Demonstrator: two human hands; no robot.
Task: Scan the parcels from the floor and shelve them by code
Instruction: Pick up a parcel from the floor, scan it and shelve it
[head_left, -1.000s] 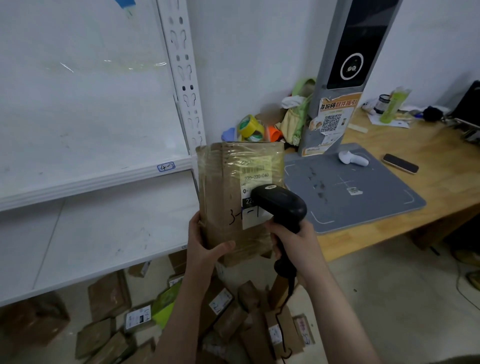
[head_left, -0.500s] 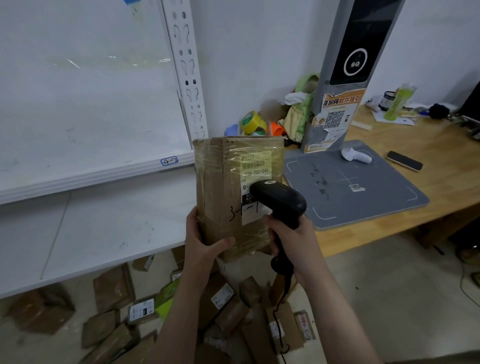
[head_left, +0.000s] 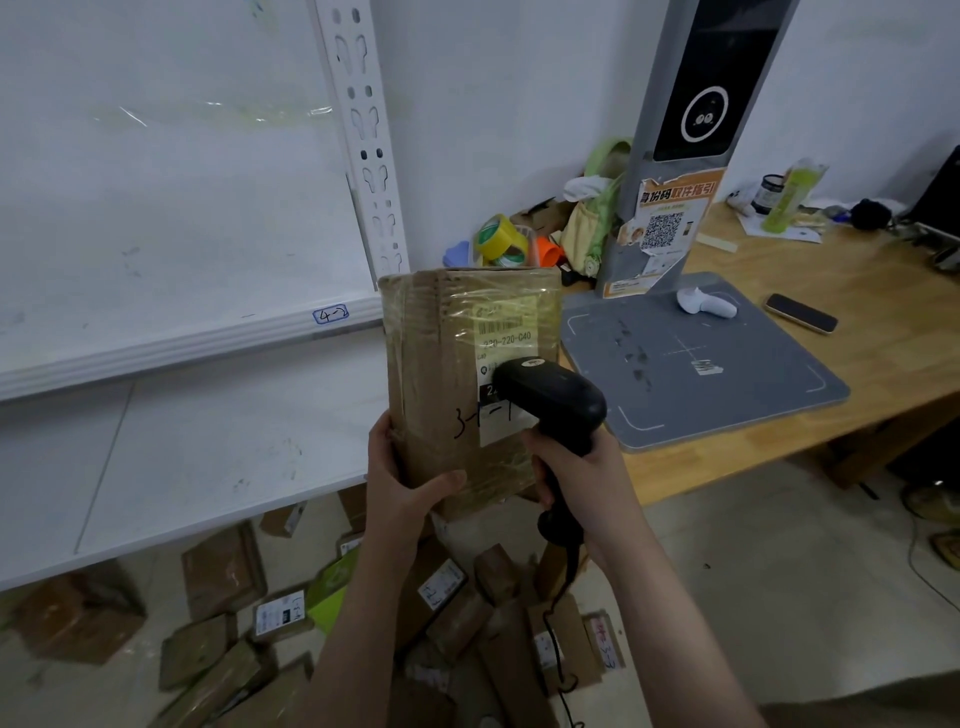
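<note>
My left hand (head_left: 402, 483) grips the lower left corner of a taped brown cardboard parcel (head_left: 441, 364) and holds it upright in front of me. Its white label faces me, with "3-1-1" handwritten beside it. My right hand (head_left: 576, 467) grips the handle of a black barcode scanner (head_left: 550, 395), whose head points at the label and covers part of it. The scanner's cable hangs down below my right hand. Several more brown parcels (head_left: 457, 603) lie heaped on the floor beneath my arms.
A white shelf (head_left: 182, 447) stands at the left, with a tag reading 4-2 (head_left: 330, 315) on the board above. At the right a wooden desk (head_left: 883, 291) carries a grey scanning station (head_left: 691, 358), a phone (head_left: 800, 313), tape rolls (head_left: 501, 241) and bottles.
The parcel and the scanner keep their places relative to each other. My view has shifted slightly, so the shelf and desk sit a little higher in the picture.
</note>
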